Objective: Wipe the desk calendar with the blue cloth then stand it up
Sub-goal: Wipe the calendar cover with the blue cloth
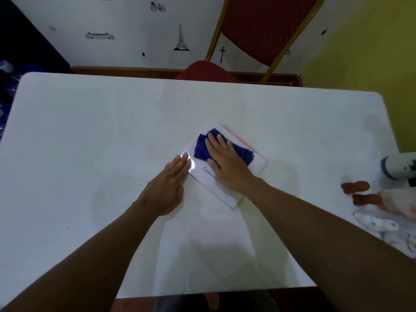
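The white desk calendar lies flat and turned at an angle in the middle of the white table, with script lettering on its cover and a pink edge at its far side. The blue cloth is spread on the calendar's upper part. My right hand lies flat on the cloth, palm down, pressing it onto the cover. My left hand rests flat on the table with straight fingers, its fingertips touching the calendar's left corner.
A red chair with a gold frame stands beyond the far edge. At the right edge lie a white cylindrical bottle, two reddish-brown pieces and pale soft toys. A yellow wall is at the right.
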### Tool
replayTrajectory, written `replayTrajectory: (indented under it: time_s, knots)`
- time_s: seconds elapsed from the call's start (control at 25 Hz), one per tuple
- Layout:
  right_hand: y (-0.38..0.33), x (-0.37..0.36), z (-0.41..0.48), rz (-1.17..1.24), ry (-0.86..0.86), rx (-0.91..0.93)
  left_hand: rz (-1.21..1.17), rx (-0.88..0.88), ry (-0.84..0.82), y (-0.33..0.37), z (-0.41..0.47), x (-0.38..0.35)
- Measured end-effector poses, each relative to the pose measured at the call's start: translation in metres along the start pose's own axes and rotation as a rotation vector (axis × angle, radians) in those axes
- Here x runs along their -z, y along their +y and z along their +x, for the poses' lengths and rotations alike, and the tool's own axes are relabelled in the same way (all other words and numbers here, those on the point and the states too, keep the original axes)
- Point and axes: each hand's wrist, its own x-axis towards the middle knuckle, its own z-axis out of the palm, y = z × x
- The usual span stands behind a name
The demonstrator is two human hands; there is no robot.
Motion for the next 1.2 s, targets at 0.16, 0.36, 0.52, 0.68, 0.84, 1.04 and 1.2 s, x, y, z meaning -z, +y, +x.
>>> replayTrajectory:
  time_s: [0.16, 0.36, 0.52, 0.68, 0.84, 1.04, 1.2]
  knots:
    - [-0.002, -0.019, -0.051, 0.036, 0.046, 0.093, 0.003, 0.006, 0.003, -0.001, 0.0, -0.001]
    - [-0.001, -0.012, -0.1, 0.012, -0.061, 0.249, 0.016, -0.005, 0.01, 0.001, 0.0, 0.0]
    - [0.004, 0.009, -0.125, 0.05, -0.127, 0.35, 0.029, -0.007, 0.008, 0.001, 0.0, 0.0]
    - [0.009, 0.035, -0.094, 0.111, 0.161, 0.226, 0.02, -0.013, 0.007, 0.001, 0.0, 0.002]
    - [0.017, 0.037, -0.024, 0.116, 0.136, 0.003, 0.02, -0.008, -0.003, 0.001, -0.001, 0.002]
    - [-0.008, -0.012, -0.052, 0.081, 0.126, 0.058, 0.023, -0.001, -0.007, 0.001, 0.001, 0.001]
    - [-0.022, -0.022, -0.099, 0.104, 0.116, 0.149, 0.034, -0.002, -0.004, 0.0, 0.0, 0.0]
